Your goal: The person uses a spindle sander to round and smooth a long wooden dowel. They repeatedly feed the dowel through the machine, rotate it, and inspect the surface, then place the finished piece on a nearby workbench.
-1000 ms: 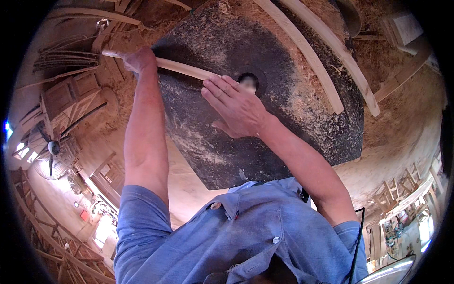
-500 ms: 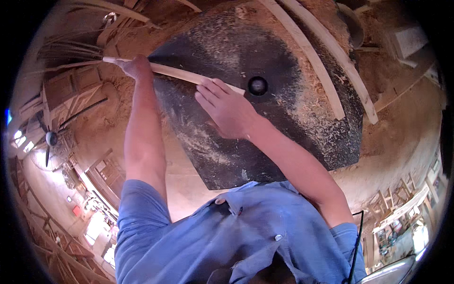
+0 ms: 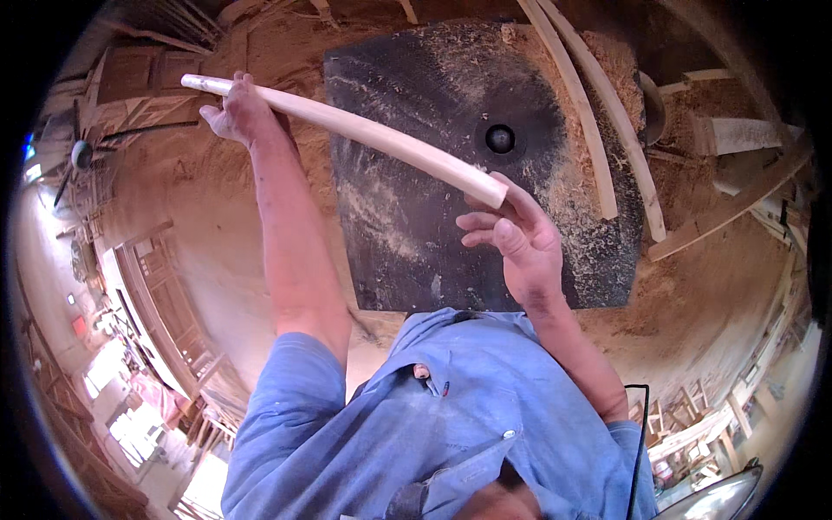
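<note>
Curved wooden strip (image 3: pixel 364 132) slants over dark counter (image 3: pixel 390 269); probably light, stiff. Left grip (image 3: pixel 243 113) wrapped round it near left end; right grip (image 3: pixel 530 250) slack, fingers parted at right end, contact unclear. Ends look best holds.

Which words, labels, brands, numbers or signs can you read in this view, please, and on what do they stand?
None can be read: I see no lettering on the wooden strip, black tabletop or blue shirt.
The red patch at far left is too small to tell.
</note>
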### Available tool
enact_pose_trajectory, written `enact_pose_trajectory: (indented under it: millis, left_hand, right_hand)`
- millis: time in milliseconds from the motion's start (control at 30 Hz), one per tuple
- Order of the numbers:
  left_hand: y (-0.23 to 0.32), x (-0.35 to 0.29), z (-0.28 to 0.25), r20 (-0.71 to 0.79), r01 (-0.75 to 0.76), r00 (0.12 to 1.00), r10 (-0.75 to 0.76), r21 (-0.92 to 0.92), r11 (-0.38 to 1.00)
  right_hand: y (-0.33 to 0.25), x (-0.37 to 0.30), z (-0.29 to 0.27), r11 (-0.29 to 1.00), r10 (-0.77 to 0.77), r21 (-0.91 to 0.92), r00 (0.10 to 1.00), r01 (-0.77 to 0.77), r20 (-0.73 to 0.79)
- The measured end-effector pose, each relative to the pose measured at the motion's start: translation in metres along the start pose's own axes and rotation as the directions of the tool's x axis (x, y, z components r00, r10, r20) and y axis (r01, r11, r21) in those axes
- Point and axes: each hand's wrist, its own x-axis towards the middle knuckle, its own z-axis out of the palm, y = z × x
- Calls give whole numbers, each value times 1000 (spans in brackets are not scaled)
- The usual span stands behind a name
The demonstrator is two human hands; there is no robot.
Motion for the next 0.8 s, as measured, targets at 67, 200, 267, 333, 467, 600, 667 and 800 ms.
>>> enact_pose_trajectory:
  millis: [67,200,267,333,467,600,667,800]
  left_hand:
    - [31,-25,3,-26,-73,997,75,59,996]
    - [75,-56,-11,-57,-195,979,193,-22,981]
    - [90,-48,-35,-32,-273,962,272,-9,962]
    - [112,-72,-38,-39,-307,951,306,-39,951]
    - [150,-120,-47,-99,-342,938,333,-85,936]
    - [188,-168,-58,-143,-413,904,404,-44,910]
    - [204,-194,-56,-137,-404,909,394,-50,914]
    - [225,-235,-67,-113,-429,900,422,-42,903]
  right_hand:
    - [-7,-11,4,999,-31,-11,999,32,28]
    - [-12,-43,2,991,-88,-99,995,93,56]
    - [-17,-60,-1,988,-100,-110,991,110,91]
    - [-21,-77,-9,984,-107,-131,988,121,111]
    - [-29,-111,-24,977,-113,-168,986,132,118]
    - [-33,-146,-37,961,-128,-231,984,154,124]
    - [-36,-159,-50,954,-137,-249,981,168,138]
    - [-45,-190,-64,963,-116,-226,984,144,131]
